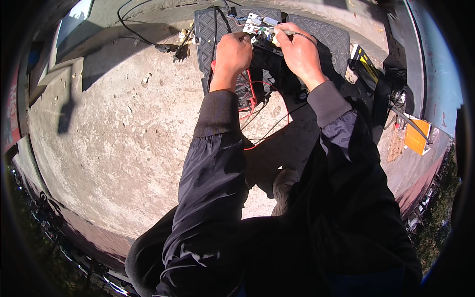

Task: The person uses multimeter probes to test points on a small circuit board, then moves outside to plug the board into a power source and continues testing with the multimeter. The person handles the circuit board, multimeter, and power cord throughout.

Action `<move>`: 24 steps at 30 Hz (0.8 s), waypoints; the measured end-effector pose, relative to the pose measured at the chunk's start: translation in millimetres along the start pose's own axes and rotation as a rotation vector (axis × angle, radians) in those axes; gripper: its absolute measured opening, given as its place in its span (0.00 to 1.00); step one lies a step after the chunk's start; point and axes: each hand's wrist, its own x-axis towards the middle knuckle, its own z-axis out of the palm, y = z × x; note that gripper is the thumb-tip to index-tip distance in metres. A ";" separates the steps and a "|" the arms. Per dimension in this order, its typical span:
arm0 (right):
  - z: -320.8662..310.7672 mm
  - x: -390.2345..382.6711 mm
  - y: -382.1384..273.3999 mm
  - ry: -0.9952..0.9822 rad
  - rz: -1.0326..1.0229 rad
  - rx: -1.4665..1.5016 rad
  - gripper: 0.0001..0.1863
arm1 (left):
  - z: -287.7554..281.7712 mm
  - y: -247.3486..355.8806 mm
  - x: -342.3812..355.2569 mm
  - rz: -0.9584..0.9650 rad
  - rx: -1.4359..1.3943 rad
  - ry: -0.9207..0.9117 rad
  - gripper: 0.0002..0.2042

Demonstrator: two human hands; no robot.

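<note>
A white circuit board with components and wires (255, 24) lies at the top centre on dark textured mats (331, 34). My left hand (233, 57) is closed at the board's lower left; what it holds, if anything, is hidden. My right hand (302, 58) pinches a slim pale tool with a cable (285, 31) at the board's right side. A red-cased multimeter (242, 91) lies partly hidden under my left wrist, with red and black leads looping below it.
Black cables with plugs (163, 48) lie left of the mats. A black-and-yellow box (363, 64), loose cables and an orange card (414, 136) are at the right, beside a blue wall panel (440, 89). A concrete ledge crosses the top. My shoe (284, 188) shows below.
</note>
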 end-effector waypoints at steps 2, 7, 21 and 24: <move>-0.5 0.1 -0.6 -0.003 0.003 0.011 0.14 | -1.2 1.8 -1.1 -0.022 -0.018 -0.013 0.16; 0.5 -0.2 1.4 0.007 0.007 0.049 0.13 | -3.6 7.3 -4.8 -0.024 -0.024 -0.004 0.15; 2.9 0.6 6.2 0.033 -0.024 0.076 0.13 | -0.5 -1.2 -1.1 0.057 -0.013 0.035 0.15; 3.5 0.4 7.2 0.032 -0.016 0.061 0.13 | -2.1 -1.2 -1.2 0.005 -0.026 -0.007 0.15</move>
